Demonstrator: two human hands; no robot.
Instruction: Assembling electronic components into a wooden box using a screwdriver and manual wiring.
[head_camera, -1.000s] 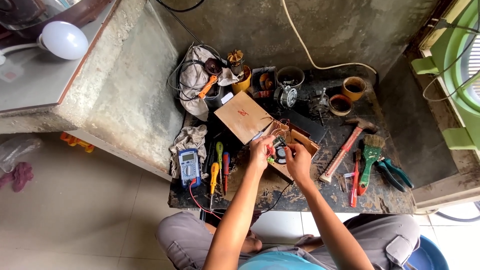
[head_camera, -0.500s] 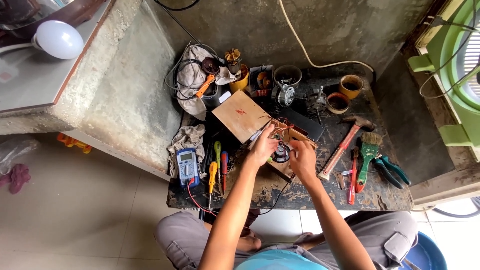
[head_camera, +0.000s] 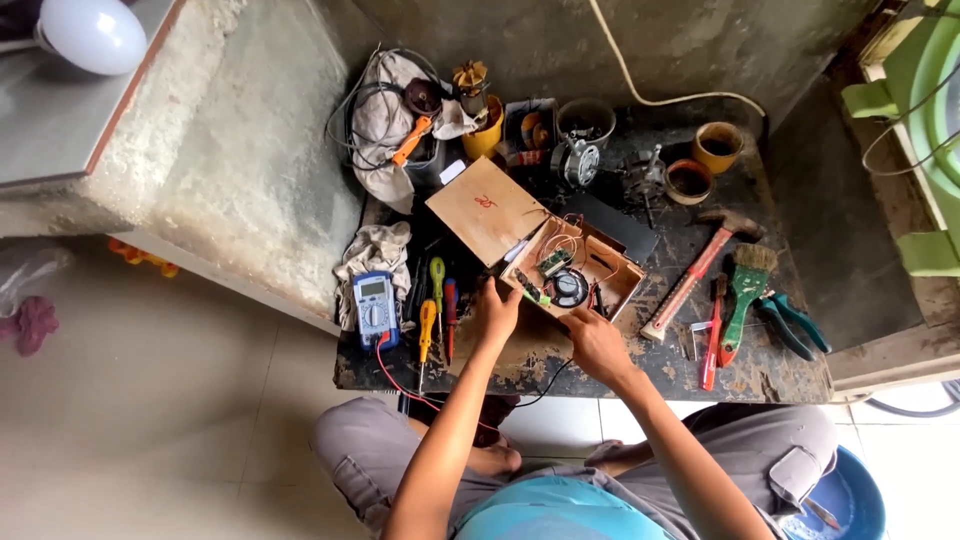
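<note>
Both arms reach forward from the seated person's lap onto the low dark worktop, elbows bent and forearms angled toward each other. The left hand rests at the near left corner of the small open wooden box, fingers curled and pressed against the box wall beside a thin green-tipped tool; whether the fingers pinch that tool or only steady the box cannot be told. The right hand lies just below the box's near edge, knuckles up, fingers bent loosely together and touching or almost touching the wood; it does not show a clear grip on anything.

The box sits near the middle of the worktop, turned at a slant, with its flat wooden lid swung open to the upper left. Inside it are a small green circuit board, a round black part and thin wires.

To the left of the left hand lie several screwdrivers with yellow, green and red handles, and beyond them a blue meter with a red lead running off the front edge, next to a crumpled rag. To the right of the box lie a hammer with a red handle, a green-handled paintbrush and teal-handled pliers. Cups and small pots stand along the back edge.
</note>
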